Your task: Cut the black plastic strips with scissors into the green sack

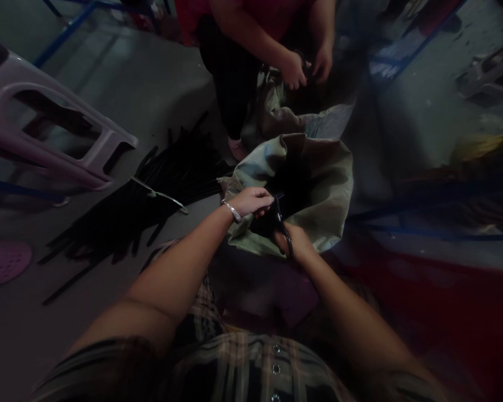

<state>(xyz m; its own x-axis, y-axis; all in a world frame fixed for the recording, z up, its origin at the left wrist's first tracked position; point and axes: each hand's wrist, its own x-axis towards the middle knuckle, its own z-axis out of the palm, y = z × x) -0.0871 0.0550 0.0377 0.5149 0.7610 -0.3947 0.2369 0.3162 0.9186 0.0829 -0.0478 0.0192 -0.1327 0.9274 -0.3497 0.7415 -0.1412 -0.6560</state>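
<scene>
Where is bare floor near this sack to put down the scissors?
Bare concrete floor shows between the plastic stool and the woven sack, above the black strips. Around the left hand it is crowded.

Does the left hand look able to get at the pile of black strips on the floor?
Probably yes: the left hand rests at the woven sack's rim right beside the black strips, with nothing seen standing between them.

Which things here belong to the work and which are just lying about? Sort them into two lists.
In the work: left hand, right hand, scissors, green woven sack, black strips.

Lying about: lilac plastic stool, pink perforated clog, blue metal rack.
</scene>
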